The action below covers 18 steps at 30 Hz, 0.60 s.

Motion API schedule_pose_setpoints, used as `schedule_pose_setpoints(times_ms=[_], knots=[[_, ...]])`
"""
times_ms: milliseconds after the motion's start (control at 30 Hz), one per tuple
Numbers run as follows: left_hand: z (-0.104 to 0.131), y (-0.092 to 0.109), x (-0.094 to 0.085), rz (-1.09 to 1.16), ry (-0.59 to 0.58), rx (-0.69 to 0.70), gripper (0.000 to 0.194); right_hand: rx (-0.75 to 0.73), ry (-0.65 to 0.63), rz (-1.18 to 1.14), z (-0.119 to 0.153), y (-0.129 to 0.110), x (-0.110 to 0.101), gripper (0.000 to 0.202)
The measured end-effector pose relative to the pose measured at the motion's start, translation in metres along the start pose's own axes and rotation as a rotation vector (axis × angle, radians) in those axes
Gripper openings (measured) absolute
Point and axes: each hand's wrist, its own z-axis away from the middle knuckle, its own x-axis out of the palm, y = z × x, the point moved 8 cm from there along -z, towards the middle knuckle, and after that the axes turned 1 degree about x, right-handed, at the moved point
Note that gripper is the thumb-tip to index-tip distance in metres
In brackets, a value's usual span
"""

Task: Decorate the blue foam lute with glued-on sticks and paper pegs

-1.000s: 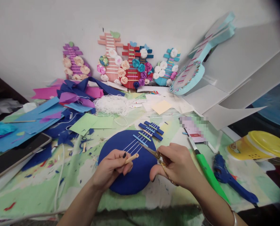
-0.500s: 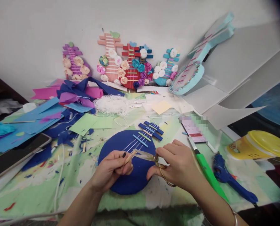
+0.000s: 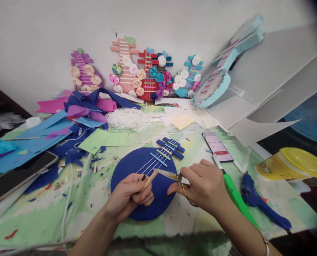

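Pinched in my left hand is a thin tan wooden stick, its tip pointing up and to the right. My right hand grips a pair of scissors by its gold handles. The scissor tips lie close beside the stick's upper end; whether they touch it, I cannot tell. Beneath both hands lies a blue lute-shaped craft piece with a round body, white strings up its neck, and blue, green and tan strips across them.
Right of my hand lie a green-handled knife, a blue glue gun, a phone and a yellow tub. White string and coloured scraps lie behind. Decorated lutes lean on the wall. Another phone is at left.
My left hand has turned slightly, and the stick now stands out more from the fingers. The scissors have shifted a little right, and their blades look closer together.
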Motion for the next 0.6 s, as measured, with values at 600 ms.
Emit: schedule_pose_setpoints(times_ms=[600], knots=[[0.011, 0.037, -0.011, -0.771, 0.408, 0.352, 0.016, 0.547, -0.387, -0.559, 0.021, 0.018, 0.031, 0.047]])
